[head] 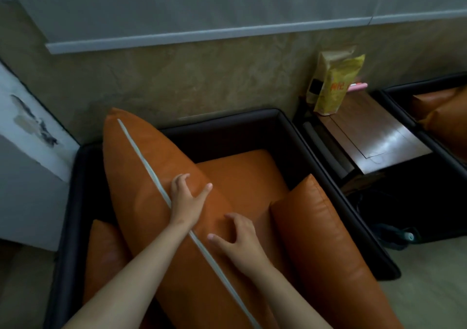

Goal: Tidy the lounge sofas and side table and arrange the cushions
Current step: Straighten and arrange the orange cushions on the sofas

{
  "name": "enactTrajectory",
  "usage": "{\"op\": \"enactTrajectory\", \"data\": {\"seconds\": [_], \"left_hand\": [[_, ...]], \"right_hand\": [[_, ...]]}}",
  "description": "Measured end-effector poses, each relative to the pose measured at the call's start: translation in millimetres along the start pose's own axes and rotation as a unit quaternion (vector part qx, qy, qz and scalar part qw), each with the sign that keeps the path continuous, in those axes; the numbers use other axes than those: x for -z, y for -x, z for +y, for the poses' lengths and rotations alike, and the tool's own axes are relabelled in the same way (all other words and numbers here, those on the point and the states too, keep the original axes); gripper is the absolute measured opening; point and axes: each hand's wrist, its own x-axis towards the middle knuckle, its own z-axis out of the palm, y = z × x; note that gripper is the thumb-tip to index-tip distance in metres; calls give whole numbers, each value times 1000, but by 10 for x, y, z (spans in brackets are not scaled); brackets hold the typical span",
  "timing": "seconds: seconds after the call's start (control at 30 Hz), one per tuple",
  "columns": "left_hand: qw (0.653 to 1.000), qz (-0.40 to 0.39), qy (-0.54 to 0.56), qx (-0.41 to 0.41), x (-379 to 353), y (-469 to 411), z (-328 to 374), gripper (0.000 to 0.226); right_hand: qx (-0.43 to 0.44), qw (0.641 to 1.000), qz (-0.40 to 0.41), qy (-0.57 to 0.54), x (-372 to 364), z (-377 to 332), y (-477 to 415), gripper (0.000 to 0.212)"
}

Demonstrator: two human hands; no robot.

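Observation:
A big orange leather cushion (141, 177) with a white piped edge stands tilted on its edge in a dark-framed armchair (285, 131). My left hand (185, 197) lies across its piped edge with spread fingers curling over the far face. My right hand (237, 237) presses on the same cushion lower down, its fingers bent and splayed. Under it lies the orange seat cushion (242, 177). Orange arm cushions sit at the right (326, 248) and lower left (103, 258).
A wooden side table (374, 131) stands right of the armchair, with a yellow and brown paper bag (333, 81) and a pink object (357, 86) at its back. A second sofa with an orange cushion (444, 116) is at far right. Dark items lie on the floor (394, 235).

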Motion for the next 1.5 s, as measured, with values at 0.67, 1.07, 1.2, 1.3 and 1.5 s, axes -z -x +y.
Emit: {"op": "enactTrajectory", "data": {"seconds": [0.67,1.07,1.2,1.3,1.5], "left_hand": [[969,97,-96,203,276,329,-239,101],[963,-41,122,235,-216,98,316,90],[936,-159,205,237,-722,85,762,65],[968,-136,104,185,-1008,126,779,59],[987,-38,-55,147,-768,258,351,60]], "right_hand": [[-4,980,-10,200,-225,-39,317,71],[-28,976,108,189,436,306,-78,43],[35,985,94,143,551,484,-120,55],[44,986,51,152,542,592,-112,62],[64,980,40,185,536,708,-146,72]]}}
